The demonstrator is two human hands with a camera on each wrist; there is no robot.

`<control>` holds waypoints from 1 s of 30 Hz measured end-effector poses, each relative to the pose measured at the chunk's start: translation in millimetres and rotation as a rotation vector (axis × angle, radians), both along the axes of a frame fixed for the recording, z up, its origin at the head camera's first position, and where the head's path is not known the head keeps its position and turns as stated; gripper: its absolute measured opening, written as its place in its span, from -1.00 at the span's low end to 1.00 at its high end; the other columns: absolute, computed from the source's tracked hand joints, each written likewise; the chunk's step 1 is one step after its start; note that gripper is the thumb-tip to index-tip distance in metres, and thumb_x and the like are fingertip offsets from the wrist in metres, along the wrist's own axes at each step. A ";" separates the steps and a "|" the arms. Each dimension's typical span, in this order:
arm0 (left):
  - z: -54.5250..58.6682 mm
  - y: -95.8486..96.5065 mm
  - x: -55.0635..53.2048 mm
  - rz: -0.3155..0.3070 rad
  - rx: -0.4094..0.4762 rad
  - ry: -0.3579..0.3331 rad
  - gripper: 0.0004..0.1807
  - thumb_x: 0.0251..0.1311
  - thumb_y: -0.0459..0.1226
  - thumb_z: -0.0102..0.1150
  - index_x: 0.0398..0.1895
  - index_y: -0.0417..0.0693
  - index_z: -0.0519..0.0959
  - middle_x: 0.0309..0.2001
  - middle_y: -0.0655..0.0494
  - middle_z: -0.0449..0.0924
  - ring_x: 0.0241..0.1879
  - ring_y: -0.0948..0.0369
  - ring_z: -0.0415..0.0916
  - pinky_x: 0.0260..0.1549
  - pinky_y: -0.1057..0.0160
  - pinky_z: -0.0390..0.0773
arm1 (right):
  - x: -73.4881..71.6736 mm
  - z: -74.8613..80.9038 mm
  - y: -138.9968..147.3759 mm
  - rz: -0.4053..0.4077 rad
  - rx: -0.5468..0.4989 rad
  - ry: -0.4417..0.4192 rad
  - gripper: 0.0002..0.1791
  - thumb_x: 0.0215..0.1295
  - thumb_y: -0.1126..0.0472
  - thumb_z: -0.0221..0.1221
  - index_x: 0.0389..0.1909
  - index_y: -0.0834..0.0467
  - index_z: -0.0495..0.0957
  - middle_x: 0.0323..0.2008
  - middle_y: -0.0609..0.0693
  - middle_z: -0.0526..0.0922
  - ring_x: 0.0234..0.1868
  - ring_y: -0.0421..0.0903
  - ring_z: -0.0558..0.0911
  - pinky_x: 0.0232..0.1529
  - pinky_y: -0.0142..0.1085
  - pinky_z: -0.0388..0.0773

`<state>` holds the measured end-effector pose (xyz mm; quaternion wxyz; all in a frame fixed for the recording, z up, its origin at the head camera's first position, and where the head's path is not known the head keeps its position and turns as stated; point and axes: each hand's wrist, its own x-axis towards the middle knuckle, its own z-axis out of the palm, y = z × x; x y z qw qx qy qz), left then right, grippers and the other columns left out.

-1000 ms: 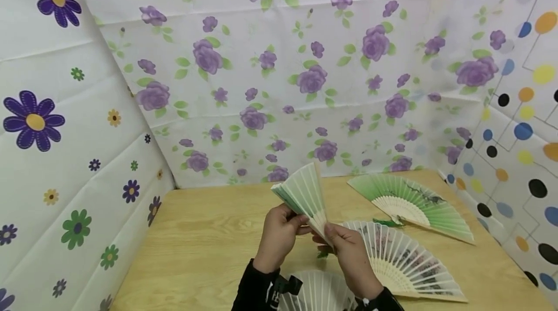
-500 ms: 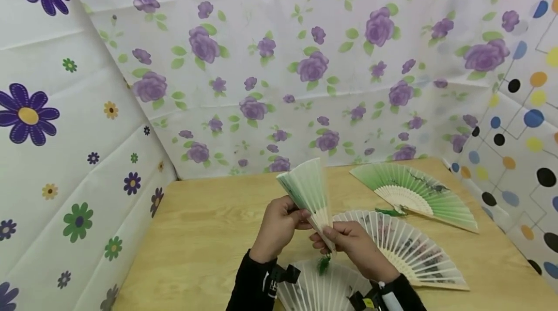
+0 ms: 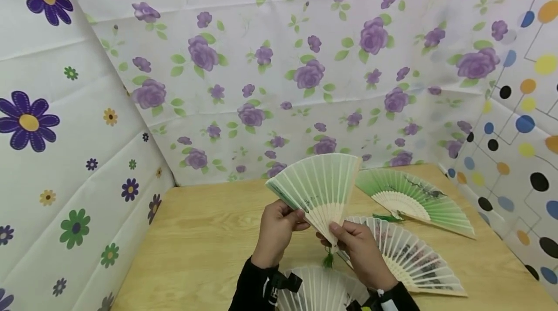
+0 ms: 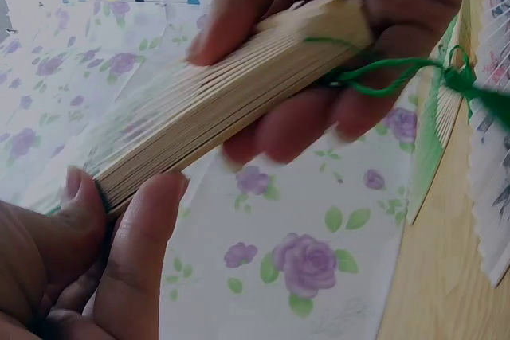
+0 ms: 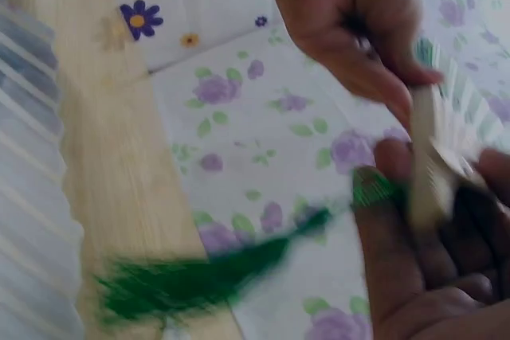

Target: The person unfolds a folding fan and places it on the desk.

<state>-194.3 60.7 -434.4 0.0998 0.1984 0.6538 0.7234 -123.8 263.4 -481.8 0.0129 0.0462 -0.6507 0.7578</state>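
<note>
A pale green folding fan [image 3: 316, 180], partly spread, is held up over the table between both hands. My left hand [image 3: 276, 236] pinches its left outer rib between thumb and fingers. At the pivot end, my right hand [image 3: 362, 255] grips the gathered ribs, its thumb across the front. In the left wrist view the bare wooden ribs [image 4: 231, 101] are stacked, with fingers of both hands on them. From the pivot hangs a green tassel [image 5: 191, 284] on a looped cord.
A spread green fan [image 3: 440, 207] lies at the table's back right. Nearer are a white fan with a dark floral print [image 3: 425, 260] and another white fan [image 3: 318, 291] below the wrists. Flowered cloth [image 3: 244, 73] backs the wooden table [image 3: 196, 238].
The fan has spread from a narrow wedge to a wider one, its right edge swinging right. The tassel now hangs below the right hand; both hands keep their hold.
</note>
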 end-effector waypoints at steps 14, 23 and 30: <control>2.5 -8.5 -3.7 0.025 0.014 -0.027 -0.81 0.35 -0.37 0.14 -0.03 -0.21 0.60 -0.17 -0.29 0.60 -0.20 -0.04 0.62 -0.14 0.15 0.79 | 0.8 -2.7 -6.1 -0.178 0.017 -0.080 -0.62 0.34 0.00 0.25 -0.34 0.30 0.62 -0.33 0.01 0.60 -0.27 -0.01 0.59 -0.17 -0.14 0.71; 3.4 -7.9 -3.4 0.049 -0.035 0.016 -0.81 0.33 -0.38 0.16 -0.03 -0.14 0.63 -0.19 -0.22 0.65 -0.25 -0.01 0.64 -0.19 0.18 0.79 | -1.7 -3.1 1.7 -0.114 0.082 -0.144 -0.66 0.26 0.07 0.33 -0.34 0.34 0.64 -0.30 0.09 0.70 -0.16 0.17 0.64 0.04 0.07 0.70; 5.0 -9.8 -3.5 0.020 -0.029 0.006 -0.80 0.34 -0.34 0.17 -0.01 -0.14 0.61 -0.19 -0.21 0.63 -0.22 -0.01 0.64 -0.15 0.16 0.79 | 0.4 -4.4 2.7 -0.102 0.038 -0.111 -0.70 0.31 0.10 0.28 -0.35 0.32 0.61 -0.38 0.00 0.70 -0.18 0.12 0.66 0.00 -0.01 0.74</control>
